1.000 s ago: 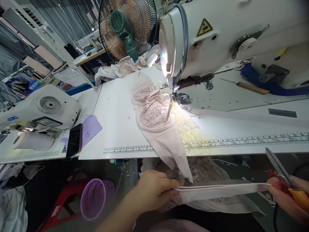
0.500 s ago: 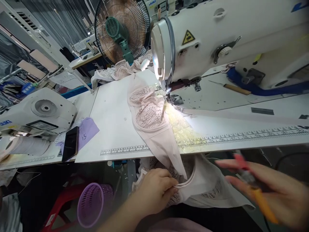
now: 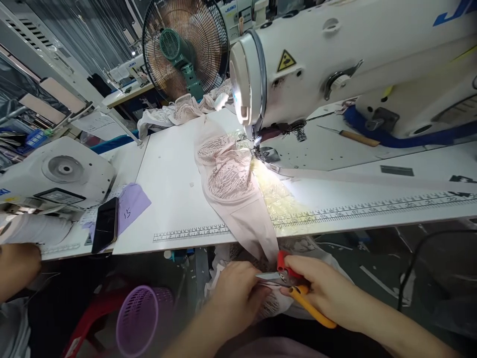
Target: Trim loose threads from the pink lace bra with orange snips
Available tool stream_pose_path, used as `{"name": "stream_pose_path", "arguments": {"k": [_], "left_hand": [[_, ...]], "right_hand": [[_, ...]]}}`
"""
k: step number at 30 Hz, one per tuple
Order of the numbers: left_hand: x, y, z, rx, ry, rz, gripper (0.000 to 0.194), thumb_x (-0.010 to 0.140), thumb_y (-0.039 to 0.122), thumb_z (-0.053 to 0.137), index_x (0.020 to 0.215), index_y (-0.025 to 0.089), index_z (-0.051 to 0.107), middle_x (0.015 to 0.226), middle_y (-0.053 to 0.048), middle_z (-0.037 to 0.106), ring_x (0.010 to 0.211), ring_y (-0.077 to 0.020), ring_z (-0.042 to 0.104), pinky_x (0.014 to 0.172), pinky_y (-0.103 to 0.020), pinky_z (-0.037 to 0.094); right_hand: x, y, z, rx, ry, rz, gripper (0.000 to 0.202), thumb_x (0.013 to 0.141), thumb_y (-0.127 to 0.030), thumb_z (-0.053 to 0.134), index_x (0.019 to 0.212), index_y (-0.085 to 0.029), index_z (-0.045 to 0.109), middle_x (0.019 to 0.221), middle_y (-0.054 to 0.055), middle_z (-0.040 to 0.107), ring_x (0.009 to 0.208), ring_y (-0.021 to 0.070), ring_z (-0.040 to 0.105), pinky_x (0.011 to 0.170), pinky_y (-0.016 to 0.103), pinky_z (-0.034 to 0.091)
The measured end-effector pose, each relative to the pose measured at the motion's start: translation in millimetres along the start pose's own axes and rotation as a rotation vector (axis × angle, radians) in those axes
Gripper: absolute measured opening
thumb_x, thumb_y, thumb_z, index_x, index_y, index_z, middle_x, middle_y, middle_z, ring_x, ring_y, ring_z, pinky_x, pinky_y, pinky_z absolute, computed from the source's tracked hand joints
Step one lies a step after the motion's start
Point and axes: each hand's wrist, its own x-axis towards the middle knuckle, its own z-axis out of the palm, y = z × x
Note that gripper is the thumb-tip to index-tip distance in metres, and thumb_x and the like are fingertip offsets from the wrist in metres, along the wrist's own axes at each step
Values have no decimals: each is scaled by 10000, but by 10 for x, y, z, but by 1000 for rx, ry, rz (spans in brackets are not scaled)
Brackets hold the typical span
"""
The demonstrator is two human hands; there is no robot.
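A pink lace garment is draped from under the sewing machine across the white surface and over its front edge. Below that edge, the hanging end is pinched in the closed left hand. Red-and-yellow scissors are gripped in the closed right hand, blades touching the fabric beside the left fingers. A purple basket is seen on the floor.

Hidden and cut-off parts

The snips' blade tips vanish behind the left hand, which also covers the fabric it pinches. At 9 o'clock, another person's hand is cut by the edge; the sewing machine runs off at 3 o'clock.
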Motion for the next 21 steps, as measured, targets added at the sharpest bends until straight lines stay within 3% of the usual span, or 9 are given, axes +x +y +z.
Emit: {"name": "stream_pose_path", "arguments": {"k": [6,13,18,21], "left_hand": [[56,-8,-17,-153,-2,53,132,814,106,536,795,150,659,752,-51,655,698,-175,600,643,-275,415],[88,31,-41,-174,-54,60,110,779,83,614,831,147,686,788,-45,681,732,-170,611,676,-274,419],[105,64,-47,48,-109,61,54,830,164,605,802,172,651,779,-23,665,739,-169,603,698,-295,412],[94,63,-144,262,-174,102,115,881,229,550,823,175,634,775,-27,648,740,-185,590,768,-359,417]], "right_hand": [[44,-54,-7,4,-108,-94,168,611,-73,443,611,-212,349,675,-14,453,611,144,418,531,239,310],[84,-57,-18,35,-170,-121,201,674,-112,435,602,-220,282,646,-23,403,592,140,369,522,253,284],[70,-5,29,11,-140,-117,283,783,-206,482,608,-225,261,639,-34,361,577,138,341,522,261,286],[54,51,38,-5,-122,-119,272,800,-230,489,618,-223,288,647,-30,370,589,146,352,533,266,298]]}}
